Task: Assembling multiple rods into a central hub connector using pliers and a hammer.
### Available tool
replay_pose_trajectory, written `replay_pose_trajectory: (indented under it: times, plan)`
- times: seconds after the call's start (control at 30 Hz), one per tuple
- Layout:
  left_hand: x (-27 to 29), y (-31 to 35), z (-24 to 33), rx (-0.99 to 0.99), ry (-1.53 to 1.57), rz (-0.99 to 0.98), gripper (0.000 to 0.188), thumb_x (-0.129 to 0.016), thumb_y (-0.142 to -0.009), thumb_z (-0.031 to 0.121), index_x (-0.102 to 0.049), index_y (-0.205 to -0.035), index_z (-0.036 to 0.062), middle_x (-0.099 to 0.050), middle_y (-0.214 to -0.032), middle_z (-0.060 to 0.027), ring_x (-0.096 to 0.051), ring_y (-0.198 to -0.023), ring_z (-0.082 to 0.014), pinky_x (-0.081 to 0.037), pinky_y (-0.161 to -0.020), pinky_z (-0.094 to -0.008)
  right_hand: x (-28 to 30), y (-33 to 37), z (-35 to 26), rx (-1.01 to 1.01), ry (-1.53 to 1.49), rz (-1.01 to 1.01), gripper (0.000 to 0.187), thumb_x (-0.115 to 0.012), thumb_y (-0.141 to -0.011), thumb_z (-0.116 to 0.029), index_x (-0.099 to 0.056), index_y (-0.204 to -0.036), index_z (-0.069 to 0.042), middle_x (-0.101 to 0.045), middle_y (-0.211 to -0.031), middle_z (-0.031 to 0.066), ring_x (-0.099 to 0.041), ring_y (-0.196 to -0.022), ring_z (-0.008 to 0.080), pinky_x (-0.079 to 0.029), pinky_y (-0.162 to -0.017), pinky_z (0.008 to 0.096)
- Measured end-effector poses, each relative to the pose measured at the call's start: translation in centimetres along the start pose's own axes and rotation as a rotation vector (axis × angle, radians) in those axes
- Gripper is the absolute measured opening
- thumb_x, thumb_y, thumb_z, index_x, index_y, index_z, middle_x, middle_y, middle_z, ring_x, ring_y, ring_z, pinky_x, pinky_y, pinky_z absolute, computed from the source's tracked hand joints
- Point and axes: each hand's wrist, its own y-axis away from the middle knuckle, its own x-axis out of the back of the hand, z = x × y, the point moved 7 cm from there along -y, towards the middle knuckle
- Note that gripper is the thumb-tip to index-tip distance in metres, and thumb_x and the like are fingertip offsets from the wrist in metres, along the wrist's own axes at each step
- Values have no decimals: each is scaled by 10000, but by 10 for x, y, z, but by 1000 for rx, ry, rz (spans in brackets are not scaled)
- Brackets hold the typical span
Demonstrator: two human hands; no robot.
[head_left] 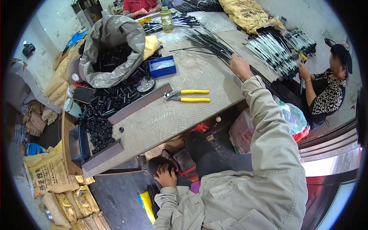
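My right hand (240,67) reaches across the table and is closed at the bundle of thin black rods (214,45), which runs on past it toward the table's right edge. Its fingertips are partly hidden. Low in the picture, my left hand (165,175) lies spread on my dark-trousered knee and holds nothing. In the middle of the table are pincers with yellow handles (194,91), their jaws pointing left. Small black tubular parts (101,115) lie heaped to the left, behind a grey metal bar (140,103).
A grey sack (90,71) of black parts stands at the back left, beside a blue box (163,72). A bottle (166,21) stands at the back. White-and-black rods (268,53) lie at the right, where a co-worker (333,84) sits. Plastic bags (243,132) sit under the table edge.
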Motion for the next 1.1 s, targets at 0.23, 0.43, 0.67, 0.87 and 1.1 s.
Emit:
replay_pose_trajectory:
  times: [0.23, 0.43, 0.67, 0.87, 1.1]
  plan:
    - [1, -2, 0, 23, 48, 1, 238, -572, -754, 284, -616, -935, 136, -581, -1047, -17, -431, -1129, -224, -246, -921, -483, 26, -19, 4, 107, 143, -46, 245, -514, -827, -255, -584, -883, -27, -614, -891, 202, -586, -845, 364, -450, -699, 460]
    - [4, -2, 0, 28, 74, 28, 207, -572, -754, 272, -626, -907, 144, -589, -1022, -3, -443, -1117, -220, -249, -919, -480, 85, -39, -4, 21, 143, 102, 385, -486, -840, -433, -610, -913, -76, -626, -905, 167, -596, -851, 338, -458, -711, 437]
    - [1, -1, 1, 18, 81, 36, 191, -571, -749, 276, -633, -885, 156, -596, -1005, 15, -447, -1116, -217, -246, -921, -474, 119, -73, -3, 38, -243, 290, 352, -532, -850, -333, -572, -922, 9, -592, -713, 164, -575, -587, 250, -456, -570, 359]
    - [2, -2, -4, 41, 71, 33, 196, -573, -745, 279, -640, -882, 155, -599, -1001, 13, -450, -1112, -217, -238, -926, -468, 188, -94, -59, 88, -808, 496, 335, -525, -863, -337, -533, -810, -6, -475, -571, 2, -416, -446, 69, -318, -389, 248]
    - [3, 6, -13, 62, 98, 53, 205, -568, -732, 297, -651, -848, 151, -602, -1003, 34, -432, -1121, -199, -231, -924, -491, 172, -55, -105, 216, -1001, 752, 348, -493, -872, -294, -517, -954, 44, -572, -754, 199, -544, -701, 302, -422, -676, 379]
